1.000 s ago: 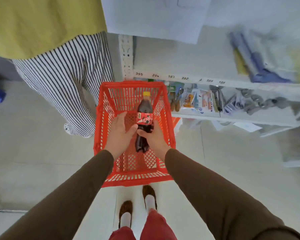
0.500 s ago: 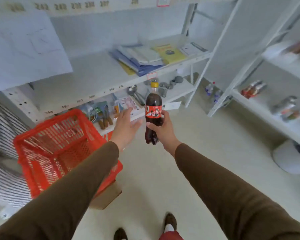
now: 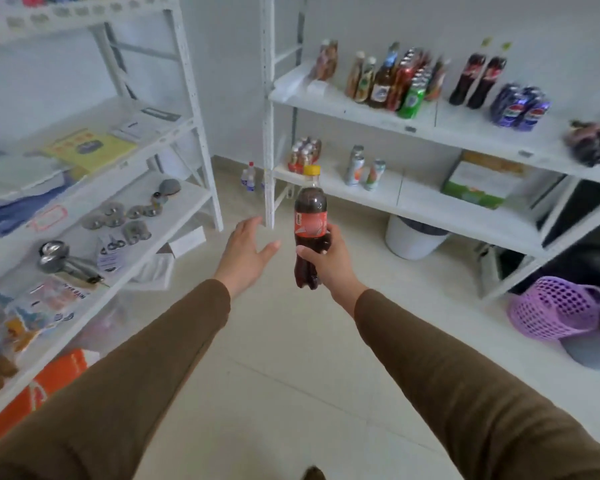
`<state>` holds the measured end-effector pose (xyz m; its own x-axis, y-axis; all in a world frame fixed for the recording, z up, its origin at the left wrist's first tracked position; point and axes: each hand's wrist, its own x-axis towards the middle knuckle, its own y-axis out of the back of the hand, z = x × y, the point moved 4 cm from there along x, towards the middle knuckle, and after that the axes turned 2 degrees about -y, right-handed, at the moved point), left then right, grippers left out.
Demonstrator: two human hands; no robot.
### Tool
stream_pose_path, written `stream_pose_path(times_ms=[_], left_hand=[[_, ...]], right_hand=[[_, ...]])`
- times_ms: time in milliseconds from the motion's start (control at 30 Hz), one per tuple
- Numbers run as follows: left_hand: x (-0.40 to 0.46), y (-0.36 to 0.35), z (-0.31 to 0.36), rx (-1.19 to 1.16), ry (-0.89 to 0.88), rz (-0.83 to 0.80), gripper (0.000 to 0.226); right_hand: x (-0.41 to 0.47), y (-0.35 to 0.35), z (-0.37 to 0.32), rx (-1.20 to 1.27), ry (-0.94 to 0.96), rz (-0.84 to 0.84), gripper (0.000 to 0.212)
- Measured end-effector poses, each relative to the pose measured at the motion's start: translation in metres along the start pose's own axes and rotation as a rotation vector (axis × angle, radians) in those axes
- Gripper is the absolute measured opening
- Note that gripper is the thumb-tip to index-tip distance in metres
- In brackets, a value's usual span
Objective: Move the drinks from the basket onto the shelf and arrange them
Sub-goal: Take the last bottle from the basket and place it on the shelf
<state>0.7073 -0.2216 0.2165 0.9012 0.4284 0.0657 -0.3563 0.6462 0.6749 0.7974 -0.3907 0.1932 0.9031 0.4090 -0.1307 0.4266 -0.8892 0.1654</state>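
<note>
My right hand [image 3: 328, 263] grips a dark cola bottle [image 3: 310, 216] with a yellow cap and a red label, upright, out in front of me over the floor. My left hand [image 3: 245, 249] floats open just left of the bottle, fingers spread, touching nothing. The white drinks shelf [image 3: 440, 128] stands ahead on the right. Its upper board carries several bottles and cans [image 3: 395, 81], two cola bottles [image 3: 478, 77] and a blue can pack [image 3: 520, 105]. The lower board [image 3: 426, 202] holds small bottles [image 3: 303, 155] and cans [image 3: 362, 169]. The red basket is out of view.
A white rack [image 3: 125, 216] on the left holds papers, metal tools and packets. A white bucket [image 3: 414, 240] sits under the drinks shelf. A purple basket [image 3: 555, 311] lies on the floor at right. A green box [image 3: 478, 181] occupies the lower board.
I have lifted the cola bottle out of the red basket and turned right, so the drinks shelf has come into view and the basket has left it. My left hand has let go of the bottle.
</note>
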Motion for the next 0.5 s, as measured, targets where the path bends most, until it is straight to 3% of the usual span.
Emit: stream_pose_path(times_ms=[200,500], left_hand=[[0.087,-0.097,0.08,0.015,-0.09,-0.131,0.067],[0.253,-0.21,0.163,-0.001,-0.252,-0.253,0.067]], right_hand=[[0.068,0.13,0.015,0.035,-0.018,0.153,0.059],[0.202,0.264,0.02,0.073,-0.008,0.346,0.056]])
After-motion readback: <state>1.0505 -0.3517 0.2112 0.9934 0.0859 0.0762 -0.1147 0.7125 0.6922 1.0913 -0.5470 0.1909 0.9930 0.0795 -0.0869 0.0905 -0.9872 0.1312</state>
